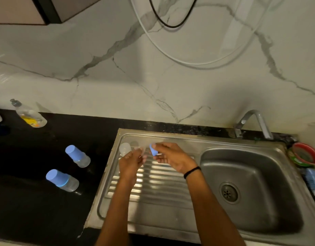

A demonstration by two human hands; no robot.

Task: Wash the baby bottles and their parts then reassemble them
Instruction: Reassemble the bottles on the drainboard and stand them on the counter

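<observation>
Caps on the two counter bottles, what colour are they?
Both caps are blue, best seen in the head view.

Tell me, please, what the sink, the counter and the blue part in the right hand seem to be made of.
Sink: stainless steel, brushed, by its grey metallic sheen and ribbed drainboard. Counter: glossy black stone, probably granite. Blue part, pinched by the right hand: likely matte plastic or silicone; too small to tell.
</observation>
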